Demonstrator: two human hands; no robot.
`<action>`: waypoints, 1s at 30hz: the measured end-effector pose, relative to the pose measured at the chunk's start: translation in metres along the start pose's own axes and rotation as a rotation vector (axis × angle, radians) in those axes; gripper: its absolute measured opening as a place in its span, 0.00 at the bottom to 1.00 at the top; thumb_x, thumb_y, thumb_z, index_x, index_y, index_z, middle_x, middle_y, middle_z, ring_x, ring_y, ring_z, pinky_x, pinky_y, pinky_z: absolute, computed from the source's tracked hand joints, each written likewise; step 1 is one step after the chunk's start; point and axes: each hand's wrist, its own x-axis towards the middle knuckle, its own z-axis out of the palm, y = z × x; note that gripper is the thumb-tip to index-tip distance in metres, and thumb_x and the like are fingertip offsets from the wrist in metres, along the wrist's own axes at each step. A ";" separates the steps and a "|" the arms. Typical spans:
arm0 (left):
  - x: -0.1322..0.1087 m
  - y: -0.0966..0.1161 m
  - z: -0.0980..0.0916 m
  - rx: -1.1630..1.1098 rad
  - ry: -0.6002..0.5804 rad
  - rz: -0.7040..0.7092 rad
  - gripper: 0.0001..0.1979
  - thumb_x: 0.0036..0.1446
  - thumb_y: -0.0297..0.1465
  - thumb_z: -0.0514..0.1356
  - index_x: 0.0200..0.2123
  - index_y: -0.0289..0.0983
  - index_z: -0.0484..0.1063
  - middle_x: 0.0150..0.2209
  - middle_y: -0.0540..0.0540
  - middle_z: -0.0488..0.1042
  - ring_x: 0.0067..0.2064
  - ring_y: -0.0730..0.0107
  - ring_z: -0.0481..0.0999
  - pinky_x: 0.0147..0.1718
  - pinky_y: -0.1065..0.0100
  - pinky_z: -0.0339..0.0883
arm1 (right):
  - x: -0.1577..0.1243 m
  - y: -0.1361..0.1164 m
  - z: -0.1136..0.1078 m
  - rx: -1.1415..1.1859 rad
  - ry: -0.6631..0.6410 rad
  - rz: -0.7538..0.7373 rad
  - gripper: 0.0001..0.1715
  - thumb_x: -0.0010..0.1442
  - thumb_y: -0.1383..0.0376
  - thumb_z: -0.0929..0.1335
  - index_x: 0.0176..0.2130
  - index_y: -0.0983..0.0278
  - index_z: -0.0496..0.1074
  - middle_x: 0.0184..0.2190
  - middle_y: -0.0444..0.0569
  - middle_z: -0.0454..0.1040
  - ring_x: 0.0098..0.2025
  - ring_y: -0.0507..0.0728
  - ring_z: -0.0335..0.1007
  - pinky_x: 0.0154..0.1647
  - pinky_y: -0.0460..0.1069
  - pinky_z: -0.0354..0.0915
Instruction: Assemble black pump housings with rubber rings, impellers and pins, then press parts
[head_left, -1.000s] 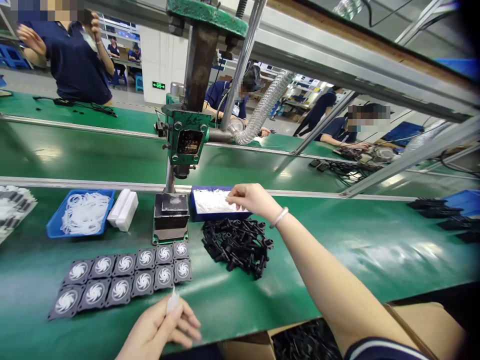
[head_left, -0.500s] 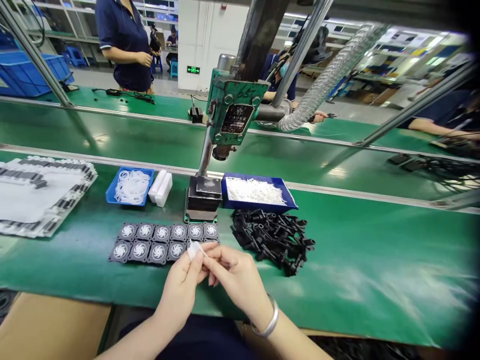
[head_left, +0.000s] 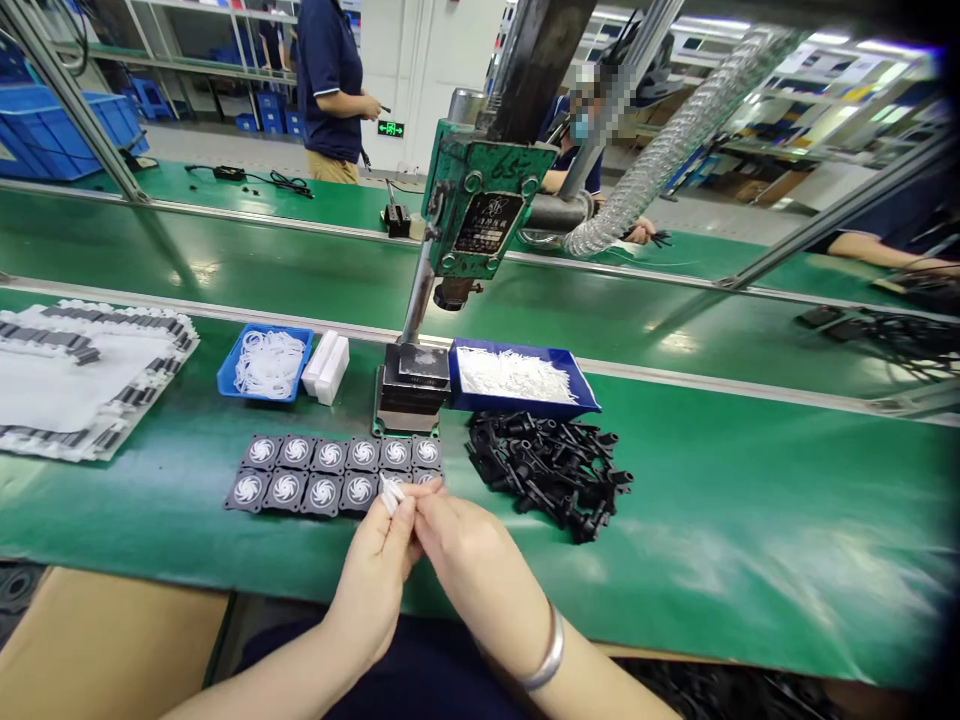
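Between the thumb and fingers of my left hand (head_left: 375,560) is a small white part (head_left: 391,494), with a thin end sticking up. My right hand (head_left: 469,545), wearing a silver bangle (head_left: 550,650), is closed against the left fingertips. Whatever its fingertips pinch is hidden. Just beyond both hands lie two rows of black square fan pieces (head_left: 306,472) with white swirl centres, and my fingers cover some at the right end. A pile of black plastic parts (head_left: 551,470) lies to the right of my hands.
A green press (head_left: 484,210) stands over a black block (head_left: 412,380). Behind lie a blue tray of white rings (head_left: 268,362), white blocks (head_left: 327,368) and a dark blue tray of thin white pieces (head_left: 517,378). Stacked white sheets (head_left: 90,380) sit left. Co-workers are across the bench.
My right hand has turned inward, its fingers now closer against the left fingertips. The white part has tilted and shows narrower. A standing person in the background appears further right.
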 end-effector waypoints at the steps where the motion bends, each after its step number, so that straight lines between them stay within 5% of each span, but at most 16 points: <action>1: 0.000 0.003 0.001 -0.015 0.014 0.004 0.20 0.58 0.44 0.65 0.47 0.36 0.75 0.56 0.38 0.75 0.62 0.51 0.69 0.64 0.51 0.58 | -0.002 -0.003 -0.003 -0.043 -0.005 -0.056 0.15 0.66 0.75 0.60 0.45 0.68 0.73 0.34 0.56 0.77 0.35 0.60 0.75 0.39 0.54 0.73; 6: -0.002 0.022 0.006 -0.082 0.010 -0.034 0.18 0.57 0.44 0.66 0.38 0.35 0.75 0.48 0.39 0.79 0.54 0.53 0.75 0.57 0.53 0.66 | 0.003 0.004 -0.042 0.068 0.076 -0.104 0.16 0.67 0.65 0.65 0.54 0.65 0.70 0.44 0.58 0.76 0.45 0.62 0.74 0.47 0.58 0.73; 8: -0.007 0.026 0.006 -0.045 -0.060 -0.125 0.17 0.56 0.44 0.67 0.35 0.34 0.74 0.40 0.42 0.79 0.45 0.60 0.79 0.49 0.56 0.73 | 0.009 0.017 -0.055 0.166 0.086 -0.097 0.25 0.65 0.59 0.68 0.59 0.63 0.66 0.50 0.58 0.75 0.52 0.63 0.72 0.53 0.60 0.71; 10: -0.011 0.026 0.004 -0.004 -0.124 -0.230 0.17 0.55 0.44 0.67 0.34 0.34 0.74 0.34 0.46 0.76 0.37 0.67 0.78 0.43 0.61 0.74 | 0.013 0.029 -0.058 0.304 -0.025 -0.163 0.38 0.62 0.54 0.71 0.65 0.62 0.59 0.59 0.58 0.70 0.60 0.62 0.66 0.61 0.59 0.66; 12: -0.014 0.024 0.001 0.020 -0.163 -0.297 0.18 0.55 0.44 0.67 0.35 0.34 0.74 0.34 0.48 0.74 0.35 0.70 0.77 0.41 0.64 0.74 | 0.013 0.036 -0.051 0.461 -0.174 -0.203 0.40 0.61 0.53 0.71 0.65 0.61 0.59 0.61 0.56 0.68 0.63 0.59 0.64 0.64 0.55 0.64; 17: -0.013 0.023 -0.007 0.058 -0.200 -0.307 0.15 0.59 0.41 0.65 0.37 0.33 0.75 0.37 0.45 0.76 0.39 0.69 0.77 0.45 0.65 0.72 | 0.004 0.034 -0.031 0.629 -0.252 -0.126 0.33 0.61 0.56 0.72 0.62 0.59 0.65 0.55 0.53 0.74 0.58 0.57 0.69 0.61 0.53 0.66; 21: -0.013 0.022 -0.011 0.130 -0.207 -0.303 0.18 0.59 0.44 0.64 0.38 0.34 0.74 0.38 0.44 0.78 0.40 0.65 0.79 0.44 0.63 0.73 | 0.002 0.032 -0.033 0.723 -0.132 0.020 0.28 0.63 0.56 0.71 0.60 0.59 0.67 0.54 0.54 0.73 0.55 0.57 0.70 0.58 0.54 0.67; 26: -0.012 0.015 -0.012 0.234 -0.212 -0.309 0.22 0.58 0.48 0.63 0.41 0.34 0.74 0.37 0.43 0.78 0.36 0.63 0.82 0.38 0.63 0.76 | 0.002 0.031 -0.028 0.820 -0.017 0.220 0.10 0.63 0.58 0.71 0.37 0.63 0.77 0.33 0.47 0.73 0.35 0.53 0.70 0.37 0.48 0.69; 30: -0.006 0.011 -0.011 0.309 -0.208 -0.278 0.24 0.55 0.50 0.65 0.38 0.33 0.75 0.35 0.42 0.79 0.38 0.62 0.81 0.43 0.61 0.77 | 0.001 0.030 -0.017 0.840 -0.004 0.264 0.15 0.63 0.58 0.71 0.28 0.64 0.74 0.27 0.44 0.71 0.31 0.51 0.66 0.34 0.46 0.63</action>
